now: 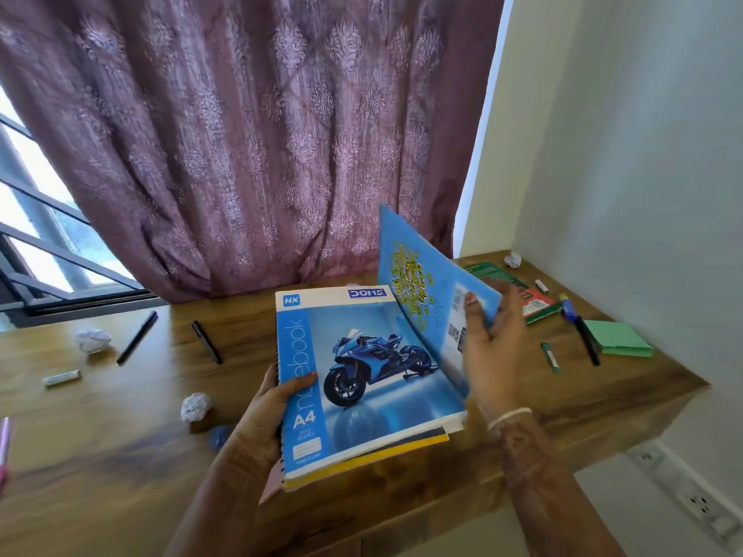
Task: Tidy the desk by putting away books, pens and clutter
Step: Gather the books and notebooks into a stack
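The person is in the book-gathering step. The left hand [273,412] grips the spiral edge of a DOMS A4 notebook [362,375], thumb curled on the cover. This notebook is the top of a small stack held above the front part of the wooden desk [100,456]. Under it I can see a yellow-edged book [402,444] and a pinkish corner of something more.

The right hand [494,347] pinches a thin blue book [418,283], thumb on the near face and fingers behind. The book stands tilted, its lower edge just at the right side of the stack. I think it is being laid on top. The next move needs it flat and squared with the others, so that the left hand can carry all of them together.

I see no pen holder, tray, drawer or bin from here, so a place for the small things must be found. On the desk lie a green book [498,277], a green sticky-note pad [619,339], two black pens [137,338] [206,342], a blue marker [569,307] and three crumpled paper balls [92,340] [196,406] [512,259].
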